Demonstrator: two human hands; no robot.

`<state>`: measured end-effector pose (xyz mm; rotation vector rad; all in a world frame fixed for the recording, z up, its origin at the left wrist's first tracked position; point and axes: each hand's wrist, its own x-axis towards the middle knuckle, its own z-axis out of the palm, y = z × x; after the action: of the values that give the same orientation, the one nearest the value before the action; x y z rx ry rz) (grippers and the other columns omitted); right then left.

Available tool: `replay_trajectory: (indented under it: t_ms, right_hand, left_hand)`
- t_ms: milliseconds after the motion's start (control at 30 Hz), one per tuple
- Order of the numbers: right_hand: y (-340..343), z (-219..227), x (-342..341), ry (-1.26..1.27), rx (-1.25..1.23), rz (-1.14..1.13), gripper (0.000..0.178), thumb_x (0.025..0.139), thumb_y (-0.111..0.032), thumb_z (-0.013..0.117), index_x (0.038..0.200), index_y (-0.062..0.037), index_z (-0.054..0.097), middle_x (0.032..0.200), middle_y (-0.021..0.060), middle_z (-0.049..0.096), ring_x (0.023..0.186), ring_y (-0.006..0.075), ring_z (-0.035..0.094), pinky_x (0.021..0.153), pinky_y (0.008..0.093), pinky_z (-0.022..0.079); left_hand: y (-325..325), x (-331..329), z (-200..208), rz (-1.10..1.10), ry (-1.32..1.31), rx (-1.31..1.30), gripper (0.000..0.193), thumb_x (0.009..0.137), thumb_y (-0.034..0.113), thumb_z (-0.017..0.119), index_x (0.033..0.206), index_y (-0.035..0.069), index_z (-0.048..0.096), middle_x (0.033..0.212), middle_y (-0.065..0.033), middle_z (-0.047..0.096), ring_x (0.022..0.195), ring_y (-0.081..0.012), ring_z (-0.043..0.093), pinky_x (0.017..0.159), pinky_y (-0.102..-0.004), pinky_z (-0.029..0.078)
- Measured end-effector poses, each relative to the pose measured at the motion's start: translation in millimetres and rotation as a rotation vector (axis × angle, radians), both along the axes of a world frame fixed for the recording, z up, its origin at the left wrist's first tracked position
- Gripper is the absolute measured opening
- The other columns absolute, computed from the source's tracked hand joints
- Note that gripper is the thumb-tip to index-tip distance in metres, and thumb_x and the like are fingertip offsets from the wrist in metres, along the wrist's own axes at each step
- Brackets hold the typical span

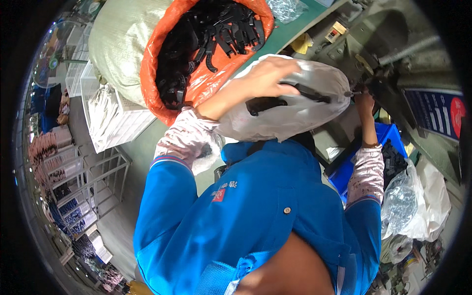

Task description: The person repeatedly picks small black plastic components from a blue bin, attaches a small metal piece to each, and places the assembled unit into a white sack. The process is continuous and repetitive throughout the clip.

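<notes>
My left hand hovers over a white plastic bag that hangs open in front of me. Its fingers and thumb are stretched apart, and I see nothing gripped in them. Inside the bag lie a few black plastic parts, one of them close to my thumb. My right hand reaches forward beside the machine on the right. Its fingers are dark and partly hidden at the machine, so their grip does not show.
An orange bag full of black hooked parts sits on the green table, beside a large pale sack. White crates stand at left. A blue bin with black parts is under my right forearm, near clear plastic bags.
</notes>
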<state>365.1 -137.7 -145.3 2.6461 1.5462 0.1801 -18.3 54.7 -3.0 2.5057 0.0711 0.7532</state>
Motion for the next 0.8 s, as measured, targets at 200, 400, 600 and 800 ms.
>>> replay_trajectory:
  t_ms: [200, 400, 600, 800]
  right_hand:
    - [2, 10, -3, 0.309, -0.056, -0.178, 0.035, 0.09, -0.028, 0.053, 0.124, -0.021, 0.054, 0.109, 0.0178, 0.067, 0.104, 0.04, 0.062, 0.082, 0.0465, 0.049]
    - [-5, 30, -17, 0.429, 0.113, -0.153, 0.027, 0.091, -0.024, 0.055, 0.115, -0.0137, 0.058, 0.108, 0.0183, 0.065, 0.103, 0.037, 0.061, 0.084, 0.0438, 0.049]
    - [-15, 54, -33, 0.596, 0.377, -0.049, 0.017, 0.09, -0.014, 0.06, 0.097, -0.0006, 0.066, 0.1, 0.0159, 0.066, 0.093, 0.0303, 0.063, 0.085, 0.0389, 0.05]
    - [-39, 150, -100, 1.635, 0.77, -0.183, 0.019, 0.089, -0.005, 0.063, 0.107, -0.0004, 0.066, 0.103, 0.0112, 0.067, 0.088, 0.0182, 0.065, 0.077, 0.031, 0.052]
  left_hand:
    - [122, -142, -95, 1.074, 0.424, -0.121, 0.045, 0.081, 0.022, 0.068, 0.122, 0.01, 0.052, 0.101, -0.0229, 0.067, 0.09, -0.0414, 0.065, 0.079, -0.0495, 0.052]
    - [152, -176, -118, 1.102, 0.854, -0.218, 0.043, 0.079, 0.03, 0.072, 0.117, 0.011, 0.06, 0.108, -0.0162, 0.069, 0.103, -0.0342, 0.065, 0.085, -0.046, 0.052]
    - [137, -196, -102, 1.11, 0.685, -0.091, 0.044, 0.08, 0.028, 0.066, 0.113, 0.001, 0.058, 0.104, -0.0232, 0.068, 0.099, -0.0391, 0.065, 0.087, -0.0456, 0.051]
    - [113, -195, -69, 1.203, 0.001, -0.149, 0.037, 0.09, 0.022, 0.059, 0.119, -0.001, 0.053, 0.101, -0.0235, 0.067, 0.091, -0.0344, 0.068, 0.08, -0.0407, 0.053]
